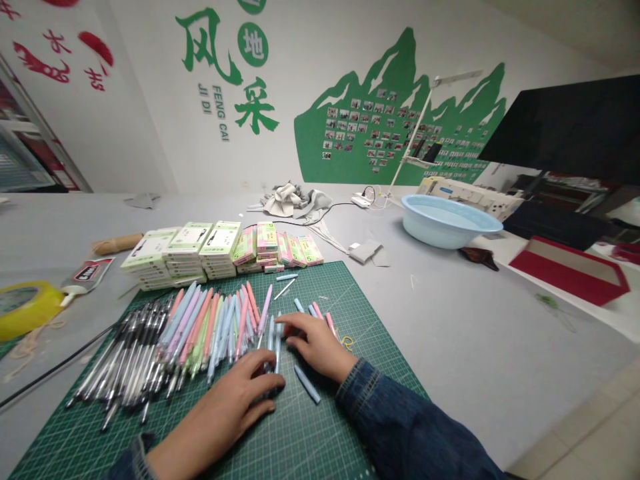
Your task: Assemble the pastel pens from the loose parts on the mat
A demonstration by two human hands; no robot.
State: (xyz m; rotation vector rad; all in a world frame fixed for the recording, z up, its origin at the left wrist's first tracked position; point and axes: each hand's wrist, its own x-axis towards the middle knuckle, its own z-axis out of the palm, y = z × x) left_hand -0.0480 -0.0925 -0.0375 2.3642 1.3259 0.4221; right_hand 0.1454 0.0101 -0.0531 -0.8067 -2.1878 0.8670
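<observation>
Two light blue pens (278, 343) lie side by side on a green cutting mat (330, 433) between my hands. My left hand (235, 397) reaches in from the lower left, its curled fingers spread apart at the lower ends of these pens. From the right, my right hand (320, 341) touches near their upper ends, index finger stretched out and thumb apart. A single light blue pen piece (307, 385) lies just below my right hand. To the left are a row of pastel pens (200, 327) and a pile of clear pens with black grips (133, 353).
Stacked white-green boxes (185, 243) and pink-green boxes (267, 241) line the mat's far edge. Yellow tape (30, 310) and a glue tube (87, 277) lie left. Farther off are cloth scraps (293, 200), a blue basin (447, 227) and a sewing machine (480, 197).
</observation>
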